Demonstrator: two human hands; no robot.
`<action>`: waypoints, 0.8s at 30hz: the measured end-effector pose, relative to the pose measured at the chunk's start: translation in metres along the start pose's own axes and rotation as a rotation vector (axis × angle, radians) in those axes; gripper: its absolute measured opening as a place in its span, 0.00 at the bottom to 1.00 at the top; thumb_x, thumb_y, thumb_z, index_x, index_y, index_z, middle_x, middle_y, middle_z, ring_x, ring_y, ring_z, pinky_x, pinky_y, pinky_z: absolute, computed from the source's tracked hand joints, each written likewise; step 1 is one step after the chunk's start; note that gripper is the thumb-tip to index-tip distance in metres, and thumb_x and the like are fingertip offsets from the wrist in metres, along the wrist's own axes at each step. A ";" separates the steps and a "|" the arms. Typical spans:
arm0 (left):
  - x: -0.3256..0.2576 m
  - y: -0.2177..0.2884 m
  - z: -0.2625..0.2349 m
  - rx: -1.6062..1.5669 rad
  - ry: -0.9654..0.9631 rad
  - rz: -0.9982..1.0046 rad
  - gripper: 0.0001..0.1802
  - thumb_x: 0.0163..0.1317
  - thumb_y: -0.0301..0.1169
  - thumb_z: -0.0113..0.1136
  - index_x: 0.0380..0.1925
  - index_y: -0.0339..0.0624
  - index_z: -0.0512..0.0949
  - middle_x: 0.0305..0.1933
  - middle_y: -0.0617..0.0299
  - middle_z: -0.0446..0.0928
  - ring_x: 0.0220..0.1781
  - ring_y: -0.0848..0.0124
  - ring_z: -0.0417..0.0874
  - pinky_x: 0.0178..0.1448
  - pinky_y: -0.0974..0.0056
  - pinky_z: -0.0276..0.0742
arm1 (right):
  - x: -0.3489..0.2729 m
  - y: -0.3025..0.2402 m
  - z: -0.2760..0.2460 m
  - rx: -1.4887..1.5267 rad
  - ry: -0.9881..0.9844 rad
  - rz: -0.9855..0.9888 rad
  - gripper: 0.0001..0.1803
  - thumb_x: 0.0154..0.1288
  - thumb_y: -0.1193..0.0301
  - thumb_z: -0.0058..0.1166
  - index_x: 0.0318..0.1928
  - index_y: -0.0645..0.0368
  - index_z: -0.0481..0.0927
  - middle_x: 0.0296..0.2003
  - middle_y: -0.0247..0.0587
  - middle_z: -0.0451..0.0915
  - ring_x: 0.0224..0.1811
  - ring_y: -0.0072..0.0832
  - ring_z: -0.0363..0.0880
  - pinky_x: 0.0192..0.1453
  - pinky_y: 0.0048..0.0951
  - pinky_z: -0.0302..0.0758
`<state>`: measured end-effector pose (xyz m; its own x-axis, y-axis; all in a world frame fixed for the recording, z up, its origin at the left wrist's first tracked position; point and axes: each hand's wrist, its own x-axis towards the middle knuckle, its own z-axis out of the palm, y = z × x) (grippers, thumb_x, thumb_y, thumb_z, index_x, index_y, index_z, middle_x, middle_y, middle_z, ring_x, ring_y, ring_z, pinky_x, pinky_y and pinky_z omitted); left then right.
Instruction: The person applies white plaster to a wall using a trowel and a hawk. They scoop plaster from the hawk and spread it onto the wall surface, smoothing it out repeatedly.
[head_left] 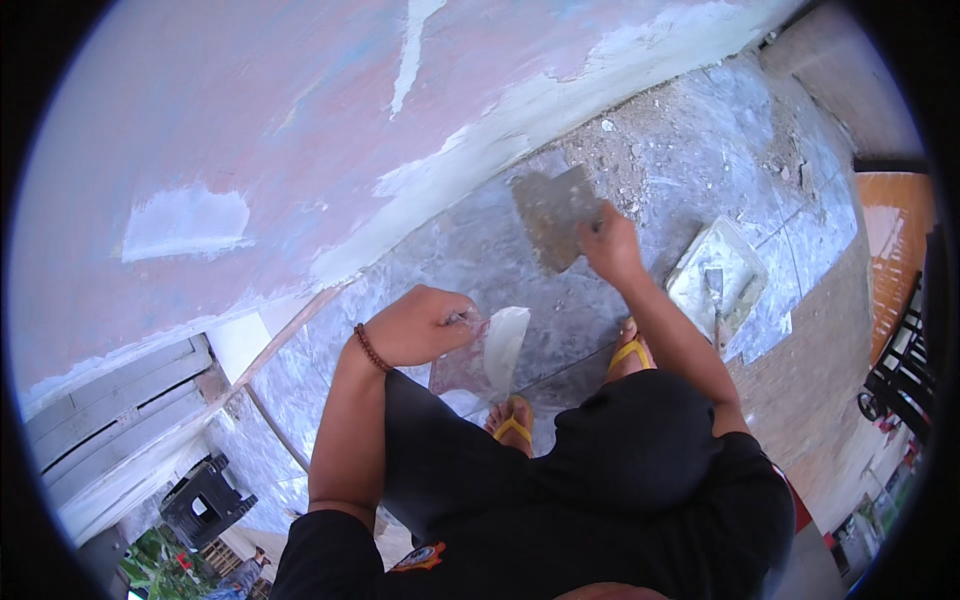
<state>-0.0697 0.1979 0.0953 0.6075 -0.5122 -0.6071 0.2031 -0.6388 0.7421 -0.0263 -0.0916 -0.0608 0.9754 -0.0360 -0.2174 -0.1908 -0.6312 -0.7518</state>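
Note:
My left hand [425, 325], with a beaded bracelet at its wrist, is closed on a flat putty spreader [462, 365], whose near face looks reddish and see-through. A thick band of white putty [508, 350] lies along the spreader's right edge. Farther off and to the right, my right hand [612, 245] grips a wide grey scraper [553, 220], its blade pointing left and smeared with brownish residue. The two blades are apart. Right of my right forearm, a white tray [745, 255] smeared with putty sits on the floor, and a narrow putty knife [716, 290] lies in it.
A pinkish wall [250, 130] with white filled patches rises at the left and far side. Rubble [625, 155] is strewn along its foot. A black plastic stool [203, 503] stands lower left, an orange panel [890, 250] at the right. My sandalled feet [515, 425] are just below the spreader.

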 end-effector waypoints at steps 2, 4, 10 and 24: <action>0.004 0.001 -0.001 0.004 -0.010 0.003 0.12 0.61 0.34 0.58 0.38 0.37 0.83 0.30 0.51 0.82 0.31 0.63 0.82 0.38 0.62 0.77 | 0.002 -0.003 0.013 -0.011 -0.039 -0.012 0.17 0.59 0.67 0.59 0.43 0.68 0.76 0.32 0.66 0.80 0.38 0.61 0.81 0.43 0.49 0.76; 0.007 0.001 0.000 0.031 -0.011 0.019 0.11 0.60 0.28 0.56 0.39 0.36 0.82 0.29 0.57 0.81 0.32 0.74 0.80 0.39 0.66 0.77 | 0.010 0.002 0.018 -0.048 -0.023 -0.021 0.18 0.58 0.69 0.58 0.45 0.68 0.75 0.33 0.66 0.81 0.39 0.61 0.81 0.45 0.52 0.77; 0.007 0.002 0.001 -0.003 0.005 -0.001 0.13 0.62 0.37 0.60 0.38 0.37 0.83 0.28 0.48 0.81 0.29 0.61 0.82 0.36 0.60 0.77 | 0.041 0.031 -0.024 -0.105 0.163 0.067 0.17 0.58 0.69 0.58 0.44 0.69 0.76 0.34 0.67 0.81 0.42 0.61 0.81 0.47 0.51 0.76; 0.025 0.006 0.005 0.036 0.002 0.015 0.14 0.61 0.37 0.60 0.36 0.36 0.82 0.25 0.48 0.78 0.26 0.64 0.78 0.34 0.62 0.74 | 0.044 0.032 -0.033 -0.109 0.082 -0.041 0.16 0.58 0.69 0.57 0.43 0.68 0.76 0.32 0.65 0.81 0.39 0.60 0.81 0.44 0.50 0.77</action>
<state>-0.0575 0.1781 0.0829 0.6118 -0.5207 -0.5954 0.1661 -0.6514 0.7403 0.0139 -0.1391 -0.0741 0.9888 -0.0683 -0.1330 -0.1416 -0.7134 -0.6863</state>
